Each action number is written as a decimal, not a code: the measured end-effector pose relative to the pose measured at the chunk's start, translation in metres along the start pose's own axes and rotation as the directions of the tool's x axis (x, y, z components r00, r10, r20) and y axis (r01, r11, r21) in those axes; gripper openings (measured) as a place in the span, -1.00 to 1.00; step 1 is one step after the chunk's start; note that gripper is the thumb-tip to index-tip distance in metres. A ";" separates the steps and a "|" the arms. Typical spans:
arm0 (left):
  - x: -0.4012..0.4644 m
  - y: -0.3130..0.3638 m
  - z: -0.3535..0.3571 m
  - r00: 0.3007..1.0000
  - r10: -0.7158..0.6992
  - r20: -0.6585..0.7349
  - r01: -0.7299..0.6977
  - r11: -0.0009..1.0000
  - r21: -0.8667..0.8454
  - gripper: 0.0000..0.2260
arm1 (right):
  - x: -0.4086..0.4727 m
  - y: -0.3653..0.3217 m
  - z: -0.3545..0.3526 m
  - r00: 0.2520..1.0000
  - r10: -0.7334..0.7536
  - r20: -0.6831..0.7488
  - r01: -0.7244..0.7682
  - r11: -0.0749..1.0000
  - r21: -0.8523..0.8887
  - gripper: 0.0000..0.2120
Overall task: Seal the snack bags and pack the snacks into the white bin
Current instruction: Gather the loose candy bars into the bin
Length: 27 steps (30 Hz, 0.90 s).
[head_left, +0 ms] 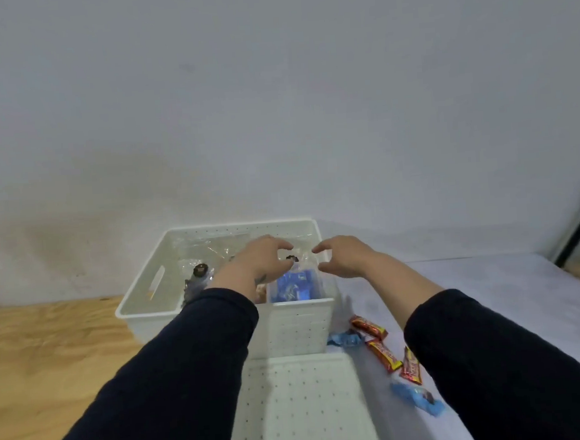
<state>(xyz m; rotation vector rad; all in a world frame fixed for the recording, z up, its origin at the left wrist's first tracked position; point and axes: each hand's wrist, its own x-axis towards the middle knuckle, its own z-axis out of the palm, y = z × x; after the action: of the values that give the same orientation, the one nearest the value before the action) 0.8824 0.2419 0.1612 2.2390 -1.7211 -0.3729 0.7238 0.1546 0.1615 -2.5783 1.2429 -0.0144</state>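
The white bin [299, 322] stands on the table ahead of me. A clear snack bag with blue wrapped snacks [295, 286] stands upright in its near right corner. A second clear bag with dark snacks [198, 277] lies at the left, and another clear bag [215, 247] lies flat at the back. My left hand [262, 258] hovers over the bin just left of the blue bag's top, with fingers and thumb curved in a C and a gap between them. My right hand [344, 255] mirrors it on the right side, also curved and holding nothing.
A second white perforated bin [304, 397] sits close in front of me. Red candy bars [370, 327] [383, 354] [410, 369] and blue wrapped snacks [345, 339] [418, 398] lie loose on the pale cloth at the right. Bare wood tabletop [51, 356] lies to the left.
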 end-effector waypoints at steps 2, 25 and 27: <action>-0.001 0.032 0.011 0.998 0.056 0.020 -0.056 0.998 0.006 -0.63 | -0.019 0.029 -0.006 0.998 0.054 0.029 -0.052 0.998 -0.042 -0.56; -0.005 0.078 0.235 0.993 0.101 0.061 -0.093 0.989 -0.111 -0.64 | -0.115 0.154 0.188 0.962 0.272 0.032 -0.274 0.954 0.122 -0.29; 0.010 0.070 0.245 0.992 0.116 0.052 -0.112 0.991 -0.076 -0.62 | -0.107 0.149 0.206 0.935 0.326 -0.143 -0.316 0.945 0.085 -0.29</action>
<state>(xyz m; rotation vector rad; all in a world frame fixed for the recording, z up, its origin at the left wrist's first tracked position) 0.7300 0.1978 -0.0384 2.0873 -1.8242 -0.4692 0.5686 0.1990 -0.0625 -2.3291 1.6815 -0.1873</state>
